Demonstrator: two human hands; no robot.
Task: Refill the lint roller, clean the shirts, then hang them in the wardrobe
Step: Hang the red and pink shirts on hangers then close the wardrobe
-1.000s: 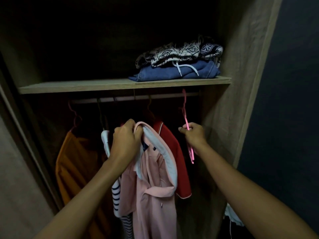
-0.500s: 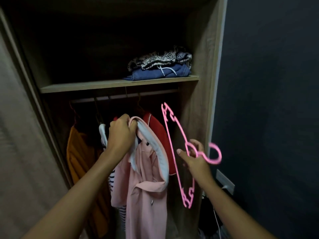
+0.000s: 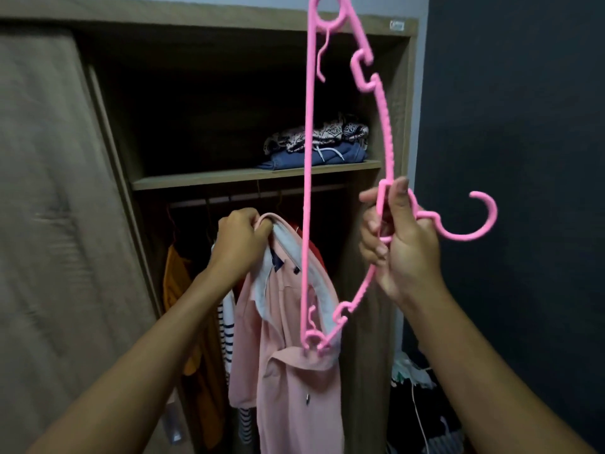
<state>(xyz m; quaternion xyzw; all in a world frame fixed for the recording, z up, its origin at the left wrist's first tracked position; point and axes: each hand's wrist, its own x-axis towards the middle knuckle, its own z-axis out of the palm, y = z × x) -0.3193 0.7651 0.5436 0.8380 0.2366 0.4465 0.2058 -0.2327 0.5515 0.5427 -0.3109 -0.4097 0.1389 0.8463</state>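
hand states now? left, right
Left hand: closed on the pink shirt collar.
Right hand: closed on the pink hanger near its hook.

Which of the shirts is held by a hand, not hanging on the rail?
The pink shirt, gripped at its collar by the left hand; the orange shirt and striped shirt hang behind.

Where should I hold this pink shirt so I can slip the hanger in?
Take the pink shirt at one shoulder beside the collar, from above. It hangs limp from the left hand's grip on the collar, neck opening upward, and the pink hanger, upended in the right hand, must enter there.
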